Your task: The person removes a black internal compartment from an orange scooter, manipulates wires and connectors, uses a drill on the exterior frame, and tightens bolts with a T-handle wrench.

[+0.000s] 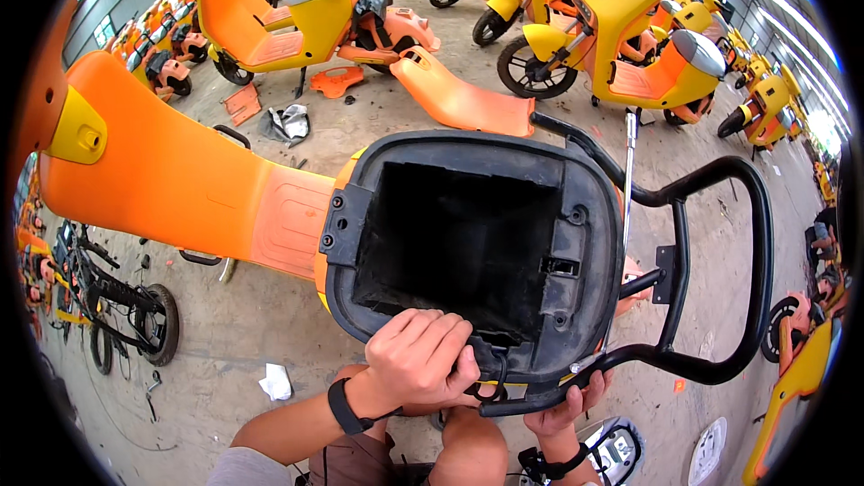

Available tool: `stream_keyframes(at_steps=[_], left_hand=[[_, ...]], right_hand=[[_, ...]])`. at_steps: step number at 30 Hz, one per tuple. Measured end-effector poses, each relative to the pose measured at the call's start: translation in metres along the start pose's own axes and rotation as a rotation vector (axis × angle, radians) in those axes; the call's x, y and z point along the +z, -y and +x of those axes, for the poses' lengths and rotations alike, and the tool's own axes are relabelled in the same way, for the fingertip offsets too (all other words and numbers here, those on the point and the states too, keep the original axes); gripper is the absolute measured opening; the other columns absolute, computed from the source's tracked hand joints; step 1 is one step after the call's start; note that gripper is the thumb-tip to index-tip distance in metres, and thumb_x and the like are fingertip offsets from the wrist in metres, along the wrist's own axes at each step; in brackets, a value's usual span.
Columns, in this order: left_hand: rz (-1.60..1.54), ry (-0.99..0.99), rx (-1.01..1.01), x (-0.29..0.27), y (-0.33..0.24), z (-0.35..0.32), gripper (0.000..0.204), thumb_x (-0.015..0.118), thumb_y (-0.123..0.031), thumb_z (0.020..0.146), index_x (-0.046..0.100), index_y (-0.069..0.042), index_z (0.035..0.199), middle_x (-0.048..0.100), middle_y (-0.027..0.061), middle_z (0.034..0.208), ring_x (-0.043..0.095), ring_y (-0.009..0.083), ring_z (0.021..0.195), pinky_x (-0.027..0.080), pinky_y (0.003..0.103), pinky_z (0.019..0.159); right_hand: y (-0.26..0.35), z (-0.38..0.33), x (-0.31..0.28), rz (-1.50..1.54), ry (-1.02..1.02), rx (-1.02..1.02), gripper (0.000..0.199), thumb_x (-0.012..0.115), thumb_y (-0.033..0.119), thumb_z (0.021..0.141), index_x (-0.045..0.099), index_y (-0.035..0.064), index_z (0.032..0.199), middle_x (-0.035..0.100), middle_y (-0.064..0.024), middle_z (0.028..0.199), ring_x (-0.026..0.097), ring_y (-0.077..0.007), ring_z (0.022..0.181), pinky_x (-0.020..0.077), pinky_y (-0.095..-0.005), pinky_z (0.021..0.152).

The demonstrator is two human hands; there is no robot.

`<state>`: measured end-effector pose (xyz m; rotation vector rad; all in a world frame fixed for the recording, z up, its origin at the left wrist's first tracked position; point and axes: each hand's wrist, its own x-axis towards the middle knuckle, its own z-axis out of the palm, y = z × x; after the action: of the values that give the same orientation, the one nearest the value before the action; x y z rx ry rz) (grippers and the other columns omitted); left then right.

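An orange and yellow electric scooter [171,157] stands across in front of me, its seat off and its black storage box [589,171] exposed. My left hand [423,355] is closed, with its fingers curled over the near rim of that box. Beside the thumb a black cable loop [500,376] hangs at the edge. Under the near end of the black tubular rear rack [763,252], my right hand [571,403] has its fingers bent up against the tube; its palm is partly hidden. A long silver rod [627,175] runs along the box's right side.
Behind lie a loose orange panel [468,103], an orange bracket [337,81] and a plastic bag [292,124]. Rows of yellow scooters [621,18] fill the back. A stripped black frame [117,292] is at left. White paper [275,382] lies near my legs.
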<state>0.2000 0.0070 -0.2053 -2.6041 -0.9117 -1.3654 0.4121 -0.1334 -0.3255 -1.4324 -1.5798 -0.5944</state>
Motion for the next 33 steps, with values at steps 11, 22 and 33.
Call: stream_keyframes(at_steps=[11, 22, 33], left_hand=[[0.001, -0.061, 0.033, 0.000, -0.005, 0.002, 0.011, 0.060, -0.008, 0.070, 0.065, -0.002, 0.078, 0.066, 0.0090, 0.075, 0.064, 0.0240, 0.066, 0.052, 0.033, 0.063], [-0.047, 0.175, 0.108, -0.022, -0.004, 0.002, 0.051, 0.077, -0.048, 0.070, 0.063, -0.003, 0.088, 0.060, 0.0083, 0.080, 0.058, 0.0263, 0.073, 0.047, 0.036, 0.064], [0.025, 0.293, 0.320, -0.030, 0.009, 0.011, 0.054, 0.070, -0.054, 0.079, 0.063, -0.002, 0.093, 0.060, 0.0099, 0.069, 0.062, 0.0267, 0.063, 0.050, 0.034, 0.057]], right_hand=[[0.004, 0.016, 0.016, 0.085, -0.082, 0.001, 0.072, 0.070, 0.029, 0.085, 0.028, 0.0157, 0.142, 0.022, -0.0210, 0.149, 0.020, -0.0465, 0.140, 0.0235, -0.0579, 0.111], [0.044, 0.058, -0.058, 0.116, 0.126, 0.124, 0.050, 0.056, -0.008, 0.075, 0.055, 0.0015, 0.125, 0.049, -0.0191, 0.137, 0.041, -0.0401, 0.132, 0.0326, -0.0476, 0.109], [0.060, 0.102, -0.087, 0.206, 0.031, 0.277, 0.036, 0.061, -0.001, 0.080, 0.062, -0.0004, 0.116, 0.061, -0.0164, 0.117, 0.055, -0.0338, 0.113, 0.0430, -0.0413, 0.098]])
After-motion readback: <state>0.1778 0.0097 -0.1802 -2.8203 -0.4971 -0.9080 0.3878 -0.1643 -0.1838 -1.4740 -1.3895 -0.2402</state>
